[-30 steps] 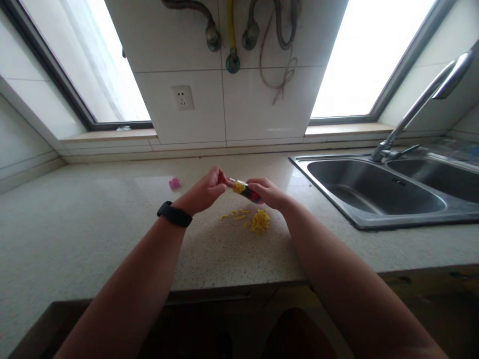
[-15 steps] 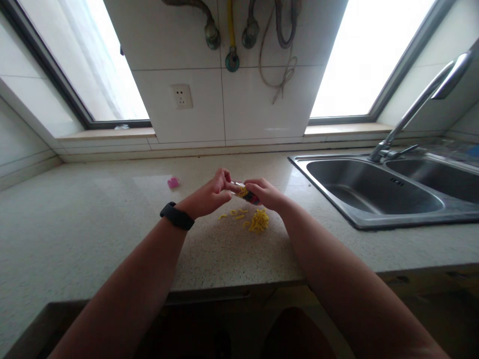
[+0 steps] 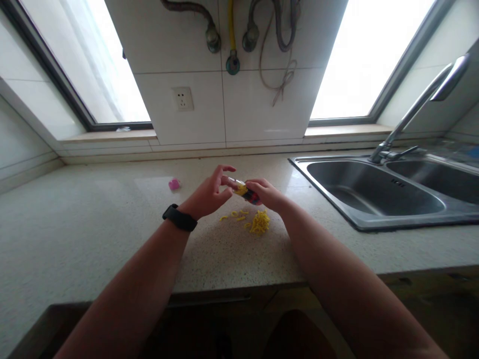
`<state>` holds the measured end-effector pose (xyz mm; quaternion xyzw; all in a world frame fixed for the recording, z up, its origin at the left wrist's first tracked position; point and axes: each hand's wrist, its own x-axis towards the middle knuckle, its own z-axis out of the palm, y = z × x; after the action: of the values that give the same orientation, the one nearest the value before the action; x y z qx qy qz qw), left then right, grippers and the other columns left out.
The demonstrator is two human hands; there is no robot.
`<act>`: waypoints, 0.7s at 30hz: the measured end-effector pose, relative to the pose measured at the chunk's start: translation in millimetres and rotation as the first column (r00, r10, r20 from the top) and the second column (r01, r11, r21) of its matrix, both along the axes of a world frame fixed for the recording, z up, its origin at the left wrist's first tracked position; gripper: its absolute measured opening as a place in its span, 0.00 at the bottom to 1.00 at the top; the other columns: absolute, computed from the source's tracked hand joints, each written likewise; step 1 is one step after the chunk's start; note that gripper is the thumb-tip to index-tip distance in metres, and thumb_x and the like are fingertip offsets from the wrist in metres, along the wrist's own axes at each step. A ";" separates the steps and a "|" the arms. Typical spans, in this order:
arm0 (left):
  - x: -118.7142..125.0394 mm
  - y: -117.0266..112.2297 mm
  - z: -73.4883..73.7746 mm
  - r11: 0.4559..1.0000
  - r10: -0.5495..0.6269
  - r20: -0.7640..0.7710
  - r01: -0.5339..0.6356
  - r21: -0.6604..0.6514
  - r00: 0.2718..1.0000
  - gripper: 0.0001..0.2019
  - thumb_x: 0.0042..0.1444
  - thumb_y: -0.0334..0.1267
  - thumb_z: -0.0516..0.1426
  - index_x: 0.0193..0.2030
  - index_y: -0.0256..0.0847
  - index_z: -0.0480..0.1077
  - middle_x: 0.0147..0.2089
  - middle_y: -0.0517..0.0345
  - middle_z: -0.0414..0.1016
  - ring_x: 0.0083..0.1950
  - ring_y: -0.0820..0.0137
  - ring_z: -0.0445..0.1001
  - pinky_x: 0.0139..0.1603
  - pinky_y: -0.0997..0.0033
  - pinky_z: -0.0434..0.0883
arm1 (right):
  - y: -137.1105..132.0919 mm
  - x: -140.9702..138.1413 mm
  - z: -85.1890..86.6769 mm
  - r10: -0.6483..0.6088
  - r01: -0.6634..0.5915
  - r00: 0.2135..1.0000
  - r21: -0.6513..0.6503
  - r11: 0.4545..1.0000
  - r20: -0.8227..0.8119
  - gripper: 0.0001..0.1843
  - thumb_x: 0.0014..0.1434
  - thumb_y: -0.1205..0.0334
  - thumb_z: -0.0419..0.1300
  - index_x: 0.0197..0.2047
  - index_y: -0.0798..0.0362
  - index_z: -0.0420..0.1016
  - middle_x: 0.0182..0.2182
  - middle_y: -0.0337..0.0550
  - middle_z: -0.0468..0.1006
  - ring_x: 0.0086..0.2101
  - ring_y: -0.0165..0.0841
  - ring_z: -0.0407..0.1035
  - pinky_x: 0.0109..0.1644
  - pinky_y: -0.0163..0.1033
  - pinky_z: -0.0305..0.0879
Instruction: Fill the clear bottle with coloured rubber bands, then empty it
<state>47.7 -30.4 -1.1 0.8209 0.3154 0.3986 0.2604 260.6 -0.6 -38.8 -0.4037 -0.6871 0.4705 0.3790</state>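
Note:
Tilted over the counter, a small clear plastic container [image 3: 240, 188] with a dark and red end has yellow bits showing inside. My right hand [image 3: 264, 192] is closed around its right part. At the container's left end is my left hand [image 3: 214, 193], wearing a black wristband; its fingers are spread, and one reaches to or into that end, I cannot tell which. Just below, a small heap of yellow strips [image 3: 259, 222] lies on the speckled counter [image 3: 228, 259], with several loose yellow pieces [image 3: 240, 218] to its left.
A pink object [image 3: 174, 184], perhaps a cap, lies on the counter left of my hands. To the right is a double steel sink [image 3: 355, 219] with a tall faucet [image 3: 407, 119]. The tiled wall behind has a socket [image 3: 182, 98] and pipes. The counter's front edge is close below.
My left hand has spread, with its index finger lifted away from the container. The container stays in my right hand, nearly unmoved. The view has shifted slightly.

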 end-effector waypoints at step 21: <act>-0.3 2.9 0.4 0.985 0.105 0.139 -0.122 0.123 0.985 0.16 0.59 0.31 0.54 0.55 0.41 0.60 0.43 0.54 0.74 0.46 0.69 0.74 0.50 0.63 0.68 | 4.6 2.4 -1.0 -0.045 0.045 0.997 -0.012 0.999 -0.061 0.19 0.60 0.48 0.53 0.34 0.56 0.73 0.22 0.41 0.72 0.20 0.26 0.62 0.19 0.30 0.55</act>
<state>47.4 -27.5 -0.7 0.7886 0.3171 0.4862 0.2031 263.0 3.9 -39.9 -0.4064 -0.6633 0.4778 0.4081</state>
